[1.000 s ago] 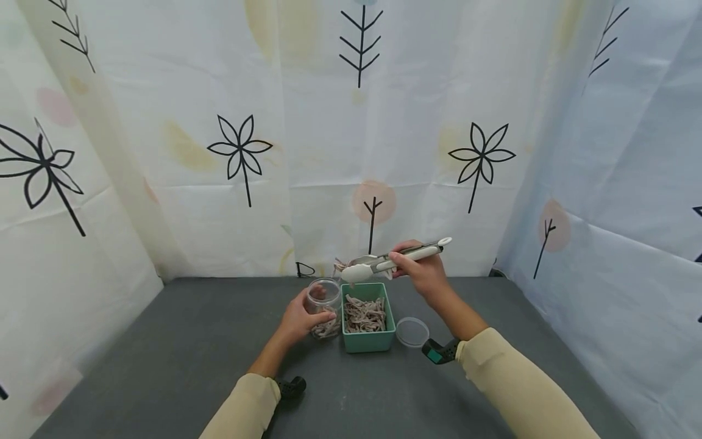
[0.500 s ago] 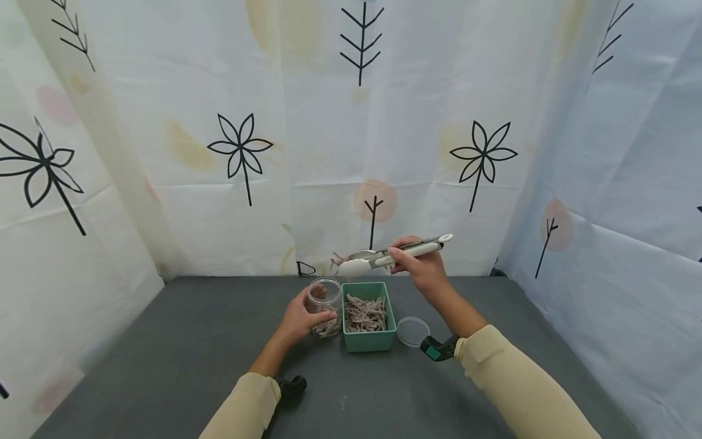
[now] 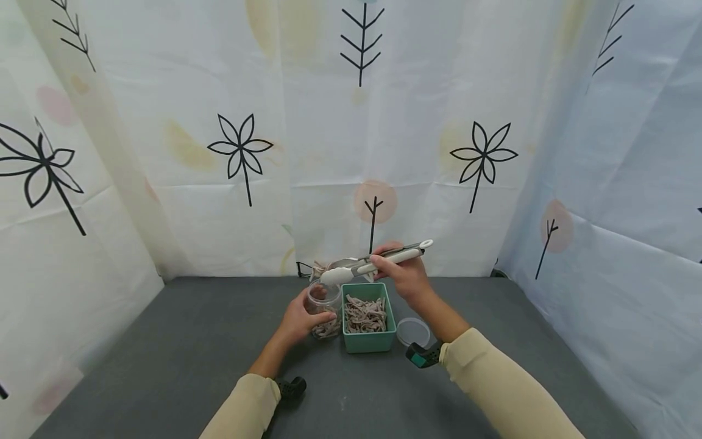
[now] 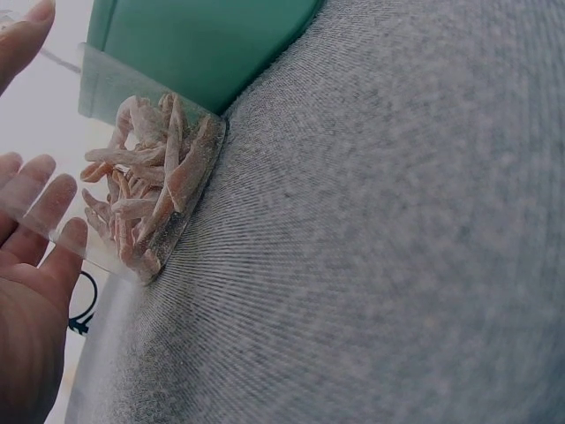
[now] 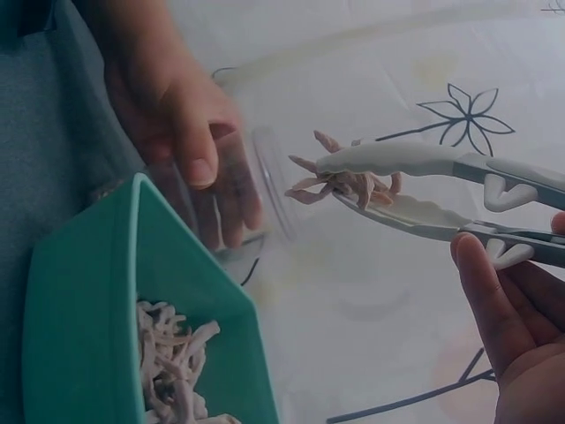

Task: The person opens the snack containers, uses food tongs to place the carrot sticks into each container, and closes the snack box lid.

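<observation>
My left hand point(image 3: 298, 318) holds a clear jar point(image 3: 322, 300) upright on the table, thumb on the near side and fingers round the back. Pale brown dried strips point(image 4: 154, 177) fill the jar's lower part in the left wrist view. In my right hand point(image 3: 408, 279) are white-and-grey tongs point(image 3: 337, 276), pinching a small bundle of the same strips point(image 5: 357, 187). The tongs' tips hang just above the jar's mouth, apart from its rim in the right wrist view. Right of the jar stands a green tub point(image 3: 368, 346) with many more strips point(image 3: 364, 314).
A round clear lid point(image 3: 414, 332) lies on the dark grey table point(image 3: 351, 396), right of the tub. Printed cloth point(image 3: 323, 140) hangs behind the table and along both sides. The tub stands close beside the jar.
My right hand has moved left with the tongs and the bundle, from above the tub to over the jar's mouth. The left hand and jar stay in place.
</observation>
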Demonstrator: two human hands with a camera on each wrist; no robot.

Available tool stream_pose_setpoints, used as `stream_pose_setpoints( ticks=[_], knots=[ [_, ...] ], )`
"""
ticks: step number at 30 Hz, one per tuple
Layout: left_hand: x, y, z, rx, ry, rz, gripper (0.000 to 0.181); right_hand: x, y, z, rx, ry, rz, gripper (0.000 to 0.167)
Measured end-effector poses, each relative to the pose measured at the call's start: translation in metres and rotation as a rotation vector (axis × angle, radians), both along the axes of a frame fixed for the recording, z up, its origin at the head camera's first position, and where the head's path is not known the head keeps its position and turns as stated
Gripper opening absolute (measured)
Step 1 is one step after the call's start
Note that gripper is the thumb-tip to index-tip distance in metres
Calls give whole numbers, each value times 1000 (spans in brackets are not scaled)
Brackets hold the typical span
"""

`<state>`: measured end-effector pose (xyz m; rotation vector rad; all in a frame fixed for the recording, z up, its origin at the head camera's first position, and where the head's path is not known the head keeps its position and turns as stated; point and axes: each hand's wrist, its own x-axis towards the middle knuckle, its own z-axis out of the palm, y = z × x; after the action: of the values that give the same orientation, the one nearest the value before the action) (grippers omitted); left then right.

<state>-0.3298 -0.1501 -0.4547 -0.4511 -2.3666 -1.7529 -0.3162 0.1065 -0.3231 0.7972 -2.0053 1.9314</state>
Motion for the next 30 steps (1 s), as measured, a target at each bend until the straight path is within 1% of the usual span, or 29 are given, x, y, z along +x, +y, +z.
stream_pose_setpoints(
  ticks=[4,8,11,13,15,17,19,22,24,26,28,30],
  knots=[
    [1,0,0,-12,-11,23,72,12,-2,5,51,-17,8,18],
    [1,0,1,-2,-36,22,72,22,-4,8,91,14,27,19],
    [1,0,1,-19,-38,37,75,22,-3,7,97,53,43,20],
    [0,0,0,-43,-33,55,77,22,-3,7,91,62,52,20],
    [-1,1,0,-60,-23,63,78,22,-2,8,90,56,57,20],
    [-1,0,-1,-66,-21,68,77,21,-1,9,80,33,67,21],
    [-2,1,-1,-62,-21,67,74,15,2,3,72,32,63,20],
    [0,1,0,-24,-20,52,70,5,7,-6,38,40,50,20],
    [4,3,5,1,-11,35,67,-1,12,-13,19,57,32,19],
    [11,4,13,8,0,19,67,0,17,-12,4,63,14,22],
    [18,6,22,-6,10,13,66,0,23,-11,-3,69,-4,23],
    [23,6,27,-16,13,5,66,0,29,-11,-2,74,-23,24]
  ],
)
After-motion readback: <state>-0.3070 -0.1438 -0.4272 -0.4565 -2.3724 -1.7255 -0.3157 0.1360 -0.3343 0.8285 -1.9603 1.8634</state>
